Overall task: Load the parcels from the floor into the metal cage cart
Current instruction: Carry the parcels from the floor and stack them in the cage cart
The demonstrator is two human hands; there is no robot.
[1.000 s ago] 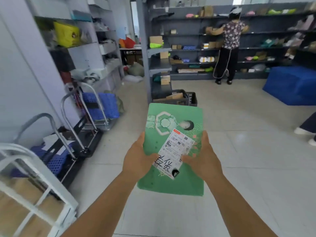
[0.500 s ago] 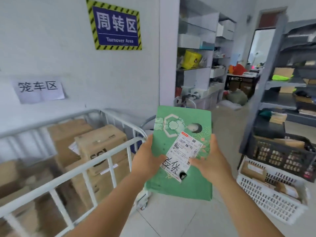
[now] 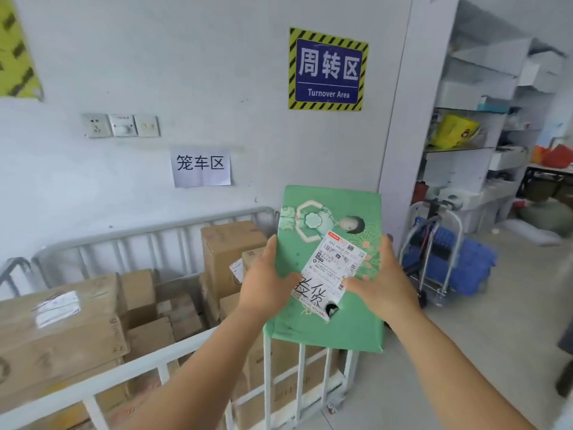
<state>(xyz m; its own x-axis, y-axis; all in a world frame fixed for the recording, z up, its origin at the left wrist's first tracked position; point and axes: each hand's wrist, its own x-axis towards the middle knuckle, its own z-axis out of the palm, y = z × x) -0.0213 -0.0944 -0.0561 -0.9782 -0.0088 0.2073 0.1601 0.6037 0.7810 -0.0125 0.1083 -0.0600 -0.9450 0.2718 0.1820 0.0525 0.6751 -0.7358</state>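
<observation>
— Where is the parcel?
— I'm holding the green parcel [image 3: 328,274] above the cage cart's [image 3: 173,349] right corner.
— Hands?
— My left hand [image 3: 263,285] and right hand [image 3: 383,282] are gripping its sides.

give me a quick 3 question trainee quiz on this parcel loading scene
1. True or false: both hands hold the green parcel.
2. What fills the cage cart? A) brown boxes B) blue crates C) nothing
3. Fill in: the English words on the blue sign read "____ Area".

Key: 1 true, the left hand and right hand grip its sides. 2 A, brown boxes. 3 Turnover.
</observation>
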